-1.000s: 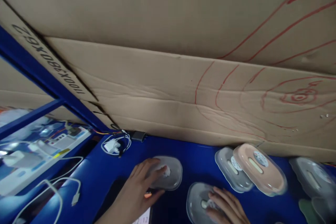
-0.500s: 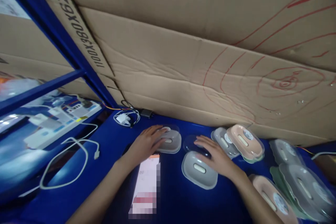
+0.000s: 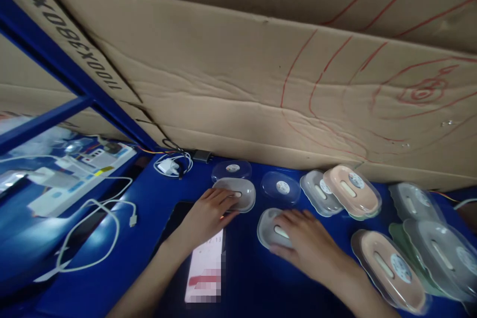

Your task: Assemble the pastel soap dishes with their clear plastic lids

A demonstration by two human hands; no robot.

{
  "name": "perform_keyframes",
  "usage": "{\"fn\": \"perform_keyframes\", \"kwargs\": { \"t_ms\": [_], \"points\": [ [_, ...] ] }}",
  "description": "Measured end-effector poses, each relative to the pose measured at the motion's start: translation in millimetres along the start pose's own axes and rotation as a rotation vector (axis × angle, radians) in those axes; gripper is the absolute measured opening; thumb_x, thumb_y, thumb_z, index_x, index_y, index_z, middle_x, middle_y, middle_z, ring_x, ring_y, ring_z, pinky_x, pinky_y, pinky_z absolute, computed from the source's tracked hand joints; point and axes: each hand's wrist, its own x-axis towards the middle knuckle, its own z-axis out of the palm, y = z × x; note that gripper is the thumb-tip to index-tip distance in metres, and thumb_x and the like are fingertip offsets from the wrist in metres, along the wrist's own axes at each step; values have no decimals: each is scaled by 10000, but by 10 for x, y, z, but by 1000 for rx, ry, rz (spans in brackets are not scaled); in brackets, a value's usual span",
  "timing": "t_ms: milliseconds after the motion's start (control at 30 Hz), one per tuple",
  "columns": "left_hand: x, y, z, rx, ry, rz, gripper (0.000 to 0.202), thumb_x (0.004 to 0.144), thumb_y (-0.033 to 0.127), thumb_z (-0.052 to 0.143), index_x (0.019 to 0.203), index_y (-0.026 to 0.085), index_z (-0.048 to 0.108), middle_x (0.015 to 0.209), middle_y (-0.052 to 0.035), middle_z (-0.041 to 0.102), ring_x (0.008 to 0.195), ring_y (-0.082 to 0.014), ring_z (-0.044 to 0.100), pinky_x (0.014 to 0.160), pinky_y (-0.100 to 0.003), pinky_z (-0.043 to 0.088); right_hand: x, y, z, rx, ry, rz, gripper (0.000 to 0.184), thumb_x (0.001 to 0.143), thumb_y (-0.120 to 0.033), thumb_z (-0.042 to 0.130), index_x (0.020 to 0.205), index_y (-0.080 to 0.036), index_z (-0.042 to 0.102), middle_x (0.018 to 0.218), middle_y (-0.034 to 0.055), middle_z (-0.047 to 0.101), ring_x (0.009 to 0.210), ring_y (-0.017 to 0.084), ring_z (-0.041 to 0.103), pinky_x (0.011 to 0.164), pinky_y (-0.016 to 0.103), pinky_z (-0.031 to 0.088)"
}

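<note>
Two grey soap dishes, each with a white oval strip in the middle, lie on the blue table. My left hand [image 3: 214,208] curls over the near left side of the left soap dish [image 3: 246,193], its fingers reaching the white strip and its thumb near the lower edge. My right hand [image 3: 303,238] wraps over the right part of the right soap dish [image 3: 266,226], thumb at the near side. Behind each dish lies a clear oval lid with a round sticker: the left lid [image 3: 221,171] and the right lid [image 3: 270,186]. Fingertip undersides are hidden.
On the right are lidded dishes, including a peach dish [image 3: 382,253], a grey dish [image 3: 428,241] and a stacked peach dish [image 3: 343,184]. A lit phone [image 3: 204,268] lies near my left forearm. Further left are a power strip [image 3: 52,203] and white cables [image 3: 117,223]. Cardboard [image 3: 223,84] stands behind.
My right hand has moved from the right clear lid down onto the grey dish. My left hand has shifted nearer onto its dish, leaving the lid behind it uncovered. The camera view has shifted.
</note>
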Motion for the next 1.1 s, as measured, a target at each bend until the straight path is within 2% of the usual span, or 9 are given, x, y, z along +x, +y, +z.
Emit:
{"fn": "perform_keyframes", "kwargs": {
  "t_ms": [100,300,433,600,700,833,967,1033,1100],
  "points": [
    [23,-6,8,-31,-33,4,198,1081,288,611,1240,220,709,1237,-70,766,1169,-268,706,1007,-434,509,-23,-187,124,-89,-118,68,591,812,-222,890,1356,-137,678,1283,184,729,1177,404,703,1043,595,541],
    [76,-21,-35,-2,102,-21,202,1110,250,536,1192,187,709,1178,-76,782,1078,-239,719,1005,-422,490,-33,-219,-18,-66,-136,-8,353,964,-69,616,1300,-137,700,1150,144,778,1046,342,746,970,517,571],
    [51,-107,-30,117,199,-87,221,1107,210,516,1208,187,711,1212,-92,769,1113,-269,701,1028,-459,464,-95,-148,-153,24,-2,-89,352,1036,-85,535,1339,-202,671,1222,101,759,1122,295,720,1009,486,559],
    [16,-137,-40,209,272,-190,209,1088,199,532,1196,195,711,1224,-116,740,1069,-297,691,912,-432,485,76,-36,25,-49,218,-258,371,1019,-52,548,1338,-207,658,1382,102,708,1291,283,650,1134,522,491],
    [32,-82,-52,176,273,-177,196,1095,238,524,1168,207,703,1159,-100,752,1029,-283,705,886,-411,486,212,52,78,-141,301,-244,421,998,-15,520,1361,-176,661,1393,131,709,1332,299,636,1165,547,464],
    [57,-22,-57,114,262,-115,162,1092,257,535,1124,225,690,1120,-80,756,1009,-267,721,868,-399,479,139,283,-108,-183,389,-54,443,1043,-124,487,1453,-216,626,1536,148,611,1434,332,560,1211,593,412],
    [55,-26,-50,95,298,-83,110,1075,230,571,1117,233,673,1118,-69,754,989,-257,718,881,-406,477,-137,726,-339,-252,478,396,641,996,-382,635,1602,-253,468,1708,173,392,1593,431,326,1245,735,266],
    [52,-32,-48,89,315,-75,95,1067,220,588,1117,235,668,1116,-70,754,983,-255,715,886,-408,481,-233,954,-415,-251,418,644,800,946,-481,683,1651,-267,372,1739,183,323,1595,467,302,1197,800,273],
    [54,-33,-42,79,321,-66,92,1059,209,601,1118,238,665,1116,-70,754,986,-253,716,893,-409,488,-274,1127,-473,-208,313,787,914,907,-498,710,1684,-274,284,1759,187,267,1569,475,350,1147,802,351]
  ]
}}
